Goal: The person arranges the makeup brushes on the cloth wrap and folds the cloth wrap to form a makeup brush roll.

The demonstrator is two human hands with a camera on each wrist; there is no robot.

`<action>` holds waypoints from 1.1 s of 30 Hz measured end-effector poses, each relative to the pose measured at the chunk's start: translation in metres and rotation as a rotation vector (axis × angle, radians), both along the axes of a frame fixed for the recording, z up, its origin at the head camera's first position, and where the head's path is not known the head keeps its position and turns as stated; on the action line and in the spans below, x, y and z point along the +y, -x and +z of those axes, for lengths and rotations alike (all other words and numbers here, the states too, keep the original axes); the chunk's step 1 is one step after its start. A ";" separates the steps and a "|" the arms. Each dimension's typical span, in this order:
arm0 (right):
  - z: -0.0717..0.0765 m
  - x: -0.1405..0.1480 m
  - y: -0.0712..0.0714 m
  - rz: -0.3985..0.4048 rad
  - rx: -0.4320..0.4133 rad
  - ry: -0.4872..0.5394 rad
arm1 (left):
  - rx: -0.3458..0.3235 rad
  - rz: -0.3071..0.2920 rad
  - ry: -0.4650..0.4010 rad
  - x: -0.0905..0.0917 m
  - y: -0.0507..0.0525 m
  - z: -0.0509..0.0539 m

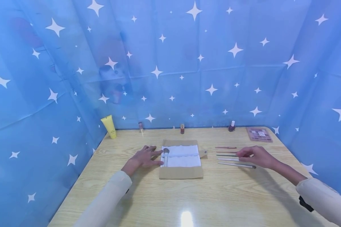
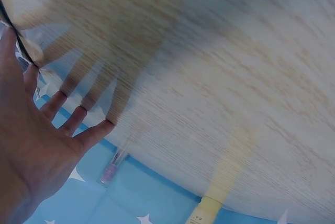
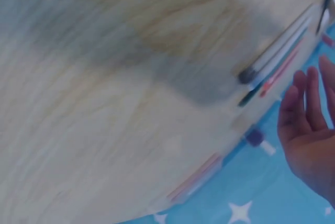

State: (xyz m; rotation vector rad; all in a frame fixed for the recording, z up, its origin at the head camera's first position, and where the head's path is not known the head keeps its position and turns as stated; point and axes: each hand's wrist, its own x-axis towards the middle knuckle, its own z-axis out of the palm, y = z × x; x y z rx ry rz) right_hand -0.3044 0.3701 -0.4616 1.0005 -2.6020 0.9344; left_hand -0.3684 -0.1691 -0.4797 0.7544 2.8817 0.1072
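Note:
An unfolded tan brush roll (image 1: 181, 173) with a white lining lies on the table. One makeup brush (image 1: 166, 159) with a dark head sits at the left of its lining. My left hand (image 1: 144, 157) rests at the roll's left edge, fingers spread; the left wrist view shows this hand (image 2: 44, 145) with extended fingers. To the right of the roll, several slim makeup brushes (image 1: 227, 159) lie side by side. Over their right ends hovers my right hand (image 1: 257, 156), fingers loosely bent. In the right wrist view nothing shows between the fingers of this hand (image 3: 309, 135).
Along the back edge stand a yellow tube (image 1: 109, 126), a small pink-capped tube (image 1: 141, 126), a small brown bottle (image 1: 182, 128) and a dark nail polish bottle (image 1: 231, 126). A pink palette (image 1: 259, 134) lies at the back right. A blue star-patterned curtain (image 1: 176, 63) surrounds the table.

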 end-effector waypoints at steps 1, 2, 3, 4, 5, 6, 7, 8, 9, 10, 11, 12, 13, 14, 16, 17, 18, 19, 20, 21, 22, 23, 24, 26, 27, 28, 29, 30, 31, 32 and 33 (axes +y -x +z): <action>-0.002 0.004 -0.001 0.000 0.005 -0.002 | -0.001 0.000 0.001 0.000 0.000 0.000; -0.003 0.007 -0.002 -0.003 0.007 -0.008 | -0.001 0.001 0.002 0.000 0.000 0.000; -0.005 0.011 -0.002 -0.005 0.010 -0.014 | -0.003 0.001 0.004 0.000 0.000 0.000; -0.007 0.014 -0.003 -0.005 0.014 -0.020 | -0.002 0.000 0.003 0.000 0.000 0.000; -0.009 0.018 -0.003 -0.006 0.014 -0.024 | -0.002 -0.001 0.006 0.000 0.000 0.001; -0.010 0.021 -0.004 -0.004 0.012 -0.027 | -0.004 0.000 0.005 0.000 0.000 0.001; -0.012 0.024 -0.004 -0.001 0.006 -0.029 | -0.005 -0.001 0.005 0.000 0.000 0.001; -0.014 0.027 -0.005 0.001 -0.002 -0.032 | -0.005 -0.001 0.008 0.000 0.000 0.002; -0.015 0.030 -0.006 0.004 -0.008 -0.035 | -0.006 -0.001 0.009 0.000 0.000 0.002; -0.016 0.033 -0.007 -0.002 -0.017 -0.040 | -0.005 0.000 0.007 0.000 0.000 0.002; -0.017 0.034 -0.008 -0.004 -0.027 -0.042 | -0.008 0.001 0.006 0.001 -0.001 0.002; -0.019 0.036 -0.009 -0.012 -0.032 -0.044 | -0.009 0.002 0.003 0.001 -0.001 0.002; -0.020 0.037 -0.010 -0.018 -0.038 -0.048 | -0.008 0.001 0.004 0.000 -0.001 0.002; -0.021 0.037 -0.011 -0.030 -0.041 -0.054 | -0.008 0.001 0.001 0.000 0.000 0.002; -0.024 0.038 -0.012 -0.053 -0.047 -0.060 | -0.008 0.002 0.005 0.000 0.000 0.001; -0.025 0.038 -0.013 -0.058 -0.051 -0.063 | -0.010 0.002 0.007 0.000 0.000 0.001; -0.027 0.039 -0.013 -0.065 -0.056 -0.066 | -0.011 0.002 0.010 0.000 0.000 0.000; -0.027 0.039 -0.014 -0.069 -0.061 -0.071 | -0.012 0.002 0.012 0.000 0.001 0.000; -0.028 0.039 -0.014 -0.076 -0.063 -0.071 | -0.012 0.002 0.009 0.000 0.001 0.000; -0.028 0.040 -0.014 -0.076 -0.060 -0.070 | -0.013 0.002 0.009 0.001 0.002 0.000; -0.029 0.040 -0.014 -0.078 -0.051 -0.069 | -0.014 -0.001 0.004 0.001 0.002 0.001; -0.030 0.041 -0.014 -0.077 -0.041 -0.065 | -0.015 -0.002 0.001 0.001 0.002 0.001; -0.031 0.041 -0.014 -0.076 -0.026 -0.059 | -0.016 -0.002 -0.001 0.001 0.002 0.001; -0.033 0.041 -0.014 -0.065 0.013 -0.053 | -0.015 -0.004 -0.005 0.001 0.001 0.002; -0.034 0.041 -0.014 -0.062 0.031 -0.050 | -0.017 -0.002 -0.003 0.001 0.001 0.002; -0.034 0.041 -0.014 -0.058 0.045 -0.050 | -0.017 -0.001 -0.003 0.001 0.001 0.002; -0.035 0.041 -0.014 -0.053 0.058 -0.050 | -0.017 0.001 0.000 0.001 0.001 0.002; -0.035 0.041 -0.014 -0.048 0.064 -0.054 | -0.016 0.003 0.002 0.001 0.001 0.002; -0.035 0.041 -0.014 -0.040 0.064 -0.058 | -0.015 0.003 0.005 0.001 0.001 0.002; -0.034 0.041 -0.014 -0.033 0.057 -0.061 | -0.015 0.004 0.007 0.001 0.000 0.002; -0.033 0.040 -0.014 -0.025 0.054 -0.065 | -0.014 0.003 0.009 0.001 0.000 0.002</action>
